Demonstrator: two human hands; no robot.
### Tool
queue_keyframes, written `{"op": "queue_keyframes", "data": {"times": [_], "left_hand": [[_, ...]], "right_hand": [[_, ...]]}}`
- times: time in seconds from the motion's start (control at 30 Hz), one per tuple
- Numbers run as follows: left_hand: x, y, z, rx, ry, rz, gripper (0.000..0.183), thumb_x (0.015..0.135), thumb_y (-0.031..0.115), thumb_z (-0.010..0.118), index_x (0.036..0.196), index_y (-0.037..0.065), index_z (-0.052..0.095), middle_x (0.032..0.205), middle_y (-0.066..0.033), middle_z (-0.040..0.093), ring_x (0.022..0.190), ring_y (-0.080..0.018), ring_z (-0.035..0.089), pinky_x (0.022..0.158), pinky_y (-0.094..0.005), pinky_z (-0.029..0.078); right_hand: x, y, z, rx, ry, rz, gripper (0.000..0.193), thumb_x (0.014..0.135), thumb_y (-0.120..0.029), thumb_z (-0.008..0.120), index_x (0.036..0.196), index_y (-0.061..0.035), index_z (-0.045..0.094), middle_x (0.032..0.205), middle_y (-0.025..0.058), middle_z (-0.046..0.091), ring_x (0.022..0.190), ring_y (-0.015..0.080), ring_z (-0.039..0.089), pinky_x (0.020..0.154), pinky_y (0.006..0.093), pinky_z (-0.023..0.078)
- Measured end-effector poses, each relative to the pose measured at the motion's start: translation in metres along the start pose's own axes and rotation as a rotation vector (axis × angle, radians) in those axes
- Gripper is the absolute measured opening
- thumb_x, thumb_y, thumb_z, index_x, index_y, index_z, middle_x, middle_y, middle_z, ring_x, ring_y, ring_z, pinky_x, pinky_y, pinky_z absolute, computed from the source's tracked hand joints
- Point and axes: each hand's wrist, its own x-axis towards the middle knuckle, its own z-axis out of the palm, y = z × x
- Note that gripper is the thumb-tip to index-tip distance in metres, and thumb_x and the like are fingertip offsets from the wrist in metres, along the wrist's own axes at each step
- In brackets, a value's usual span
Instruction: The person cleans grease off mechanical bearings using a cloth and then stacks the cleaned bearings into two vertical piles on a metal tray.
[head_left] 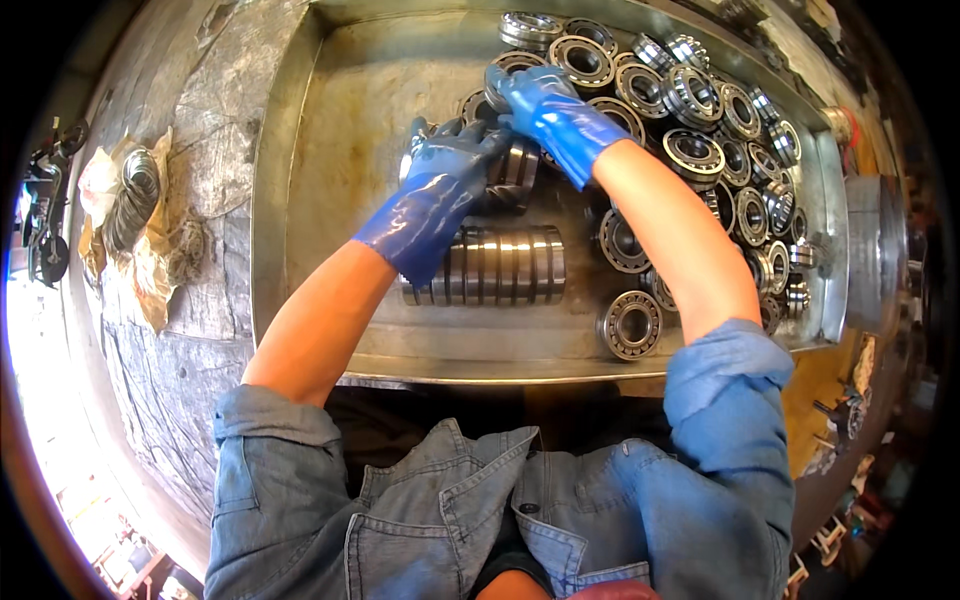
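My gloved left hand [447,165] reaches over a row of steel bearings on edge, fingers curled across their far side. Most of that row is hidden under the glove; its right-end bearing [517,172] shows beside my thumb. My right hand [537,100], also in a blue glove, closes its fingers on the left edge of a bearing [518,62] just beyond the left hand. Its fingertips partly cover that bearing. Closer to me, a second row of bearings [490,265] lies side by side on the metal tray [340,180].
Many loose bearings [692,152] crowd the tray's right side, some stacked. One bearing [632,325] sits near the front rim. Left of the tray, a bundle of dark rings [137,195] rests on torn brown paper [153,285]. A metal cylinder [873,250] stands beyond the right wall.
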Motion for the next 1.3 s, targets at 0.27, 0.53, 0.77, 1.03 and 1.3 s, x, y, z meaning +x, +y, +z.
{"op": "queue_keyframes", "data": {"times": [0.27,0.53,0.77,1.03,1.3], "left_hand": [[0.003,0.007,-0.006,-0.111,0.014,-0.028,0.052,0.097,0.026,0.061,0.149,0.029,0.051,0.139,-0.0126,0.062,0.136,-0.035,0.054,0.121,-0.0673,0.023],[-0.028,-0.016,0.001,-0.232,0.203,0.026,0.033,0.096,0.019,0.06,0.13,0.022,0.063,0.121,-0.0142,0.067,0.126,-0.0364,0.059,0.121,-0.0587,0.026],[-0.002,-0.043,-0.007,-0.362,0.049,-0.15,0.066,0.096,0.062,0.059,0.139,0.013,0.064,0.138,-0.0156,0.065,0.131,-0.0344,0.059,0.112,-0.0461,0.046],[-0.003,-0.043,0.001,-0.472,0.007,-0.27,0.062,0.095,0.059,0.064,0.137,0.013,0.065,0.139,-0.0161,0.064,0.131,-0.035,0.058,0.114,-0.0442,0.044],[-0.009,-0.03,-0.021,-0.329,-0.065,-0.282,0.05,0.094,0.05,0.071,0.127,0.013,0.071,0.126,-0.016,0.071,0.116,-0.0348,0.067,0.102,-0.0392,0.055]], "right_hand": [[0.035,0.023,0.037,-0.137,0.086,0.036,0.06,0.096,-0.024,0.064,0.148,-0.0029,0.043,0.118,0.0197,0.072,0.109,0.0353,0.07,0.095,0.0426,0.053],[-0.111,-0.011,-0.071,1.019,0.165,0.291,0.07,0.099,-0.043,0.057,0.154,-0.0022,0.043,0.151,0.0258,0.052,0.141,0.0348,0.049,0.115,0.0452,0.04],[-0.162,-0.002,0.009,1.495,0.223,0.355,0.045,0.103,-0.039,0.063,0.129,-0.0028,0.067,0.113,0.0079,0.071,0.11,0.0192,0.062,0.096,0.0312,0.047],[-0.136,-0.041,0.057,1.258,0.178,0.591,0.064,0.098,-0.044,0.071,0.148,-0.0072,0.053,0.139,0.0186,0.063,0.131,0.031,0.057,0.11,0.0402,0.043],[-0.139,-0.022,0.049,1.271,0.093,0.369,0.074,0.099,-0.055,0.063,0.15,-0.0021,0.05,0.146,0.0216,0.058,0.136,0.0296,0.053,0.114,0.0397,0.039]]}}
